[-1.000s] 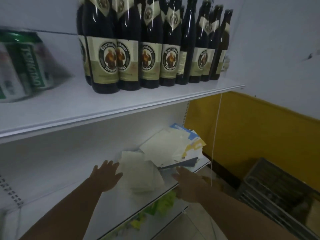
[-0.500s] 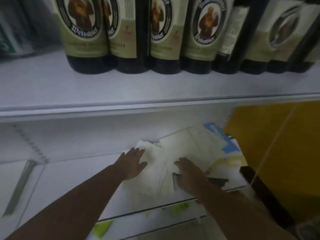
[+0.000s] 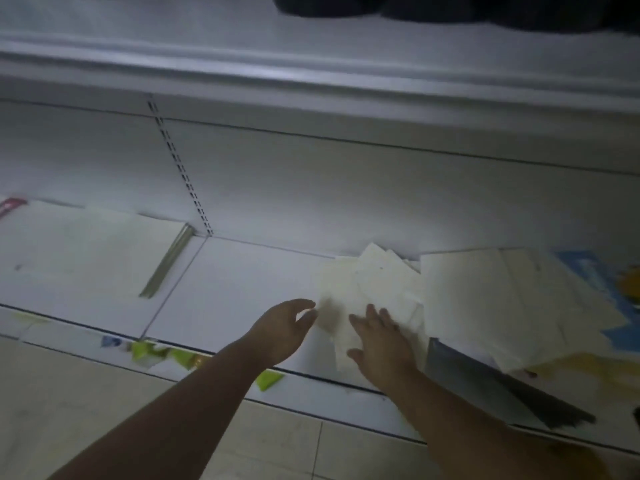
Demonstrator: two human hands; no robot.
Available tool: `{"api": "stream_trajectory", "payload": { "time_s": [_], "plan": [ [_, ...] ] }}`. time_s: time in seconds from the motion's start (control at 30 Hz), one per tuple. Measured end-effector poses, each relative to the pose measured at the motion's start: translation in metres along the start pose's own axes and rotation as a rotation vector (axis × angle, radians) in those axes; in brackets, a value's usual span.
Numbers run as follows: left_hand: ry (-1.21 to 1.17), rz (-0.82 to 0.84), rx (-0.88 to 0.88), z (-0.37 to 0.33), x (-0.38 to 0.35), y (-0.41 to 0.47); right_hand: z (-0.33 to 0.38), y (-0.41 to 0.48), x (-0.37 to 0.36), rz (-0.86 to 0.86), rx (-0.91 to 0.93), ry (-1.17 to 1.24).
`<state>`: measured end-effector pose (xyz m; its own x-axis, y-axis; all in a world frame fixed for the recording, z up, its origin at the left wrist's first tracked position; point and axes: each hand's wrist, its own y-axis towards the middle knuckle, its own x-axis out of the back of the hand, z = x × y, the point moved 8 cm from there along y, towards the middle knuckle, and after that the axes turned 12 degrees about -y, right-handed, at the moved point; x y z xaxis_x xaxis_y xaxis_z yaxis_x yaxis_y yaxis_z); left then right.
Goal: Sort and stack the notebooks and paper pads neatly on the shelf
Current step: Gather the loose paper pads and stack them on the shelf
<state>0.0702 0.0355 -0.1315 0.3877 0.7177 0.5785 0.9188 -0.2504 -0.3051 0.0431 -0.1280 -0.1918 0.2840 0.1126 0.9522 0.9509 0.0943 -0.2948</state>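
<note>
right hand (image 3: 381,341) lies flat, fingers spread, on the loose paper pads (image 3: 367,285) on the shelf (image 3: 242,278); left hand (image 3: 287,327), relaxed and empty, sits at their left edge. better to square the edges between both hands before tackling the notebooks (image 3: 485,299) further right.

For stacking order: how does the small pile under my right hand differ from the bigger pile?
The small pile is plain cream; the bigger pile shows blue and yellow. The right hand rests on the small pile, not the bigger pile. Both lie fanned untidily on the shelf.
</note>
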Motion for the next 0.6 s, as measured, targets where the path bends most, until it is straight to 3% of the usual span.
{"api": "stream_trajectory", "payload": {
  "time_s": [0.1,0.2,0.27,0.33,0.4,0.47,0.53,0.6],
  "plan": [
    [-0.493,-0.086,0.114,0.017,0.000,0.002,-0.008,-0.008,0.003,0.008,0.107,0.057],
    [-0.820,-0.121,0.235,0.034,-0.010,-0.001,-0.013,-0.025,0.016,-0.190,0.119,0.229],
    [-0.988,0.007,0.356,0.041,-0.028,-0.002,-0.001,-0.043,0.031,-0.385,0.168,0.270],
    [-1.132,0.207,0.475,0.035,-0.044,-0.012,0.032,-0.061,0.031,-0.430,0.338,0.196],
    [-1.175,0.294,0.404,0.030,-0.048,-0.016,0.055,-0.078,0.031,-0.432,0.462,0.070],
    [-1.175,0.267,0.261,0.023,-0.043,-0.021,0.054,-0.085,0.033,-0.441,0.458,0.035],
    [-1.221,0.212,0.160,0.019,-0.029,-0.029,0.035,-0.081,0.038,-0.387,0.334,0.257],
    [-1.237,0.139,0.116,0.023,-0.007,-0.033,0.003,-0.061,0.031,-0.293,0.090,0.429]
  ]
}}
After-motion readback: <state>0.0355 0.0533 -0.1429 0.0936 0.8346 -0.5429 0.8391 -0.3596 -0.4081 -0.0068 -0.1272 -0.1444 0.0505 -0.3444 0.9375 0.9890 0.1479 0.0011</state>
